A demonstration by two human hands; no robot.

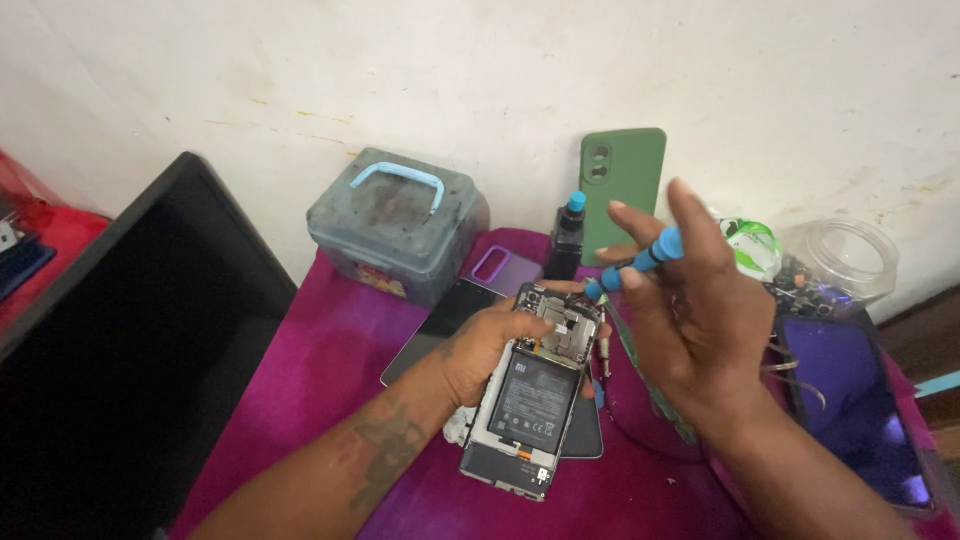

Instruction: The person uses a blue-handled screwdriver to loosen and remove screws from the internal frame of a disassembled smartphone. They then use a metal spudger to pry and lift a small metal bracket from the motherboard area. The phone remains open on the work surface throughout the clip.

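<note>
An opened smartphone (523,405) lies back-up on the magenta cloth (330,370), its black battery and circuit board exposed. My left hand (485,345) grips its upper left edge and steadies it. My right hand (690,300) holds a blue-and-black screwdriver (630,268) above the phone's top right. The screwdriver slants down to the left, its tip near the circuit board. The fingers of my right hand are partly spread around the handle.
A grey plastic box with a blue handle (400,220) stands at the back. A green phone case (622,180) leans on the wall beside a small black bottle (566,240). A clear jar (840,262) and a dark phone (855,400) lie right. A black monitor (130,330) stands left.
</note>
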